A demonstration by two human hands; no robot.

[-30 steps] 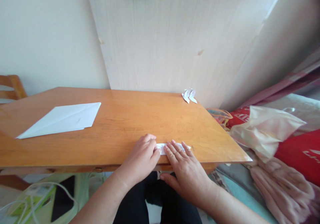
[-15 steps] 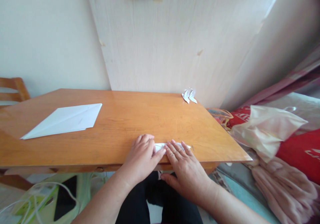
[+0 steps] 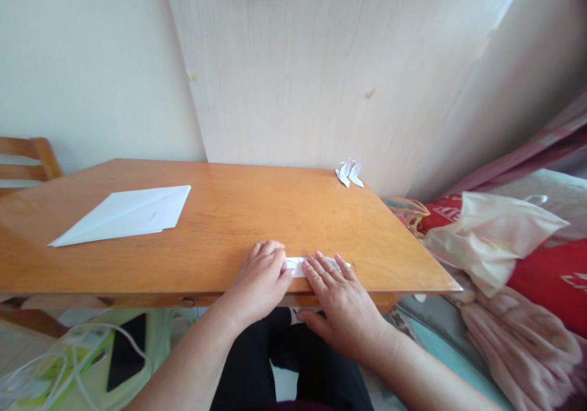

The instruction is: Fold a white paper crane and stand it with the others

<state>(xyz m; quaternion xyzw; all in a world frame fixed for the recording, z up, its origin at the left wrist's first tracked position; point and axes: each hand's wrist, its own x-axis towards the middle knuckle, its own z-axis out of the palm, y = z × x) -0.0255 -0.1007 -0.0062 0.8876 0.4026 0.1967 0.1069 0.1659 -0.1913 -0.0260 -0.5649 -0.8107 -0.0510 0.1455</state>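
A narrow strip of folded white paper (image 3: 295,266) lies on the wooden table, close to its front edge. At its left end, my left hand (image 3: 258,284) is closed with curled fingers, the thumb resting by the paper. My right hand (image 3: 340,304) lies flat over the right part, fingers stretched out and pressing down, thumb below the table edge. Both hands cover the ends of the strip, apart from a small tip beyond the right fingers.
White paper sheets (image 3: 123,215) lie on the left of the wooden table (image 3: 257,206). Two small folded paper figures (image 3: 349,173) stand at the back right corner. A pale plastic bag (image 3: 490,233) and a pink cloth (image 3: 523,337) are off to the right. Cables (image 3: 76,362) hang at lower left.
The view has shifted slightly. My left thumb has drawn back to the left, baring more of the folded paper between the hands. My right hand still lies flat on it.
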